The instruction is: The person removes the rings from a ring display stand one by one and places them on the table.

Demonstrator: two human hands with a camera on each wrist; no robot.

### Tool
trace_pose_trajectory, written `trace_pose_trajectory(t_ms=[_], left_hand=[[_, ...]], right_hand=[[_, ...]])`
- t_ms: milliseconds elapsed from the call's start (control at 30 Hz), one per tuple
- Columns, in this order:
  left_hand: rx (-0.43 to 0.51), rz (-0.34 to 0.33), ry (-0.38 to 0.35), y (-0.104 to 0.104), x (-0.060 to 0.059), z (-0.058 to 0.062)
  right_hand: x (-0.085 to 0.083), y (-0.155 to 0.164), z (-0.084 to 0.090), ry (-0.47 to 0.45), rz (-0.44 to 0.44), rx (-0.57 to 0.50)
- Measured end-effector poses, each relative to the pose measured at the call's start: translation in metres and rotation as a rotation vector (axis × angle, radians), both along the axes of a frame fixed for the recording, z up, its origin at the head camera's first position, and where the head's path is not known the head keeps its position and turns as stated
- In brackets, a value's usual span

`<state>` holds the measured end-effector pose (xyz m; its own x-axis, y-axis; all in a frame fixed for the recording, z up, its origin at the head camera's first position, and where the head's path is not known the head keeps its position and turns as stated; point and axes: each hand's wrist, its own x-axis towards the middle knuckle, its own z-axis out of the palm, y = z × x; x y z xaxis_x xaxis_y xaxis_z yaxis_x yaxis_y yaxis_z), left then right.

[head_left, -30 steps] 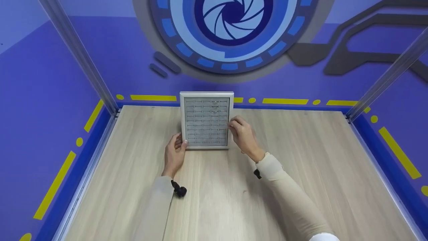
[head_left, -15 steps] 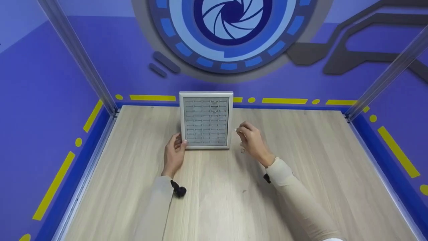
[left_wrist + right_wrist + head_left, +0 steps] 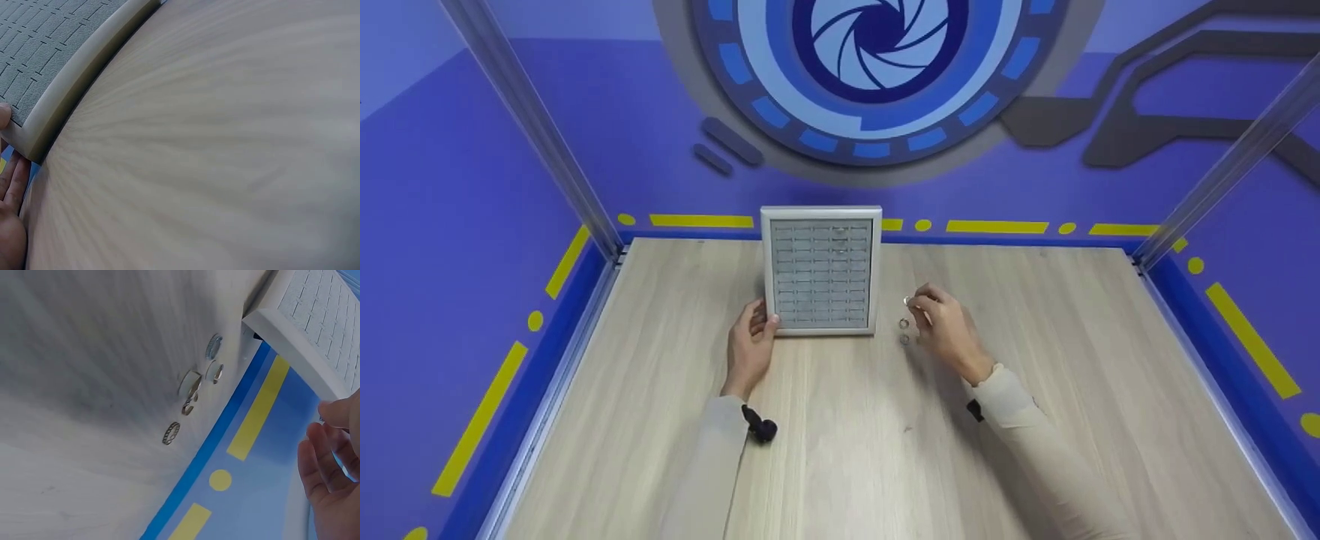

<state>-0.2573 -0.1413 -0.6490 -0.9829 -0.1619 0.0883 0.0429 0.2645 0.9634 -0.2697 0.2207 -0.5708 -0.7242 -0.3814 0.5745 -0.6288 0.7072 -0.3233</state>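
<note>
A ring display tray [image 3: 821, 270] with a pale frame and grey slotted padding stands tilted near the back wall. Rings [image 3: 840, 241] sit in slots near its upper right. My left hand [image 3: 750, 349] holds the tray's lower left corner, thumb on the front and fingers behind. In the left wrist view, that thumb [image 3: 4, 115] lies at the frame's corner. To the right of the tray, my right hand [image 3: 949, 330] pinches a small shiny ring [image 3: 907, 301] between thumb and fingertips. In the right wrist view the fingers mostly hide it.
Several silver rings lie loose on the wooden table [image 3: 840, 450], among them a chain-patterned ring [image 3: 171, 433] and a wide band [image 3: 190, 384]. A blue wall [image 3: 585, 150] rises behind the tray, with metal posts [image 3: 540, 127] at the corners.
My right hand has drawn away from the tray's right edge, to the right and toward me, with the ring in its fingers. Loose rings beside it now show. My left hand has stayed put.
</note>
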Motion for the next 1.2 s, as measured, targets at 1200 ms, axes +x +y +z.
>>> trace_pose_trajectory(t_ms=[1200], left_hand=[[0.023, -0.016, 0.040, -0.001, 0.000, 0.000]], right_hand=[[0.011, 0.046, -0.028, -0.099, -0.079, 0.042]])
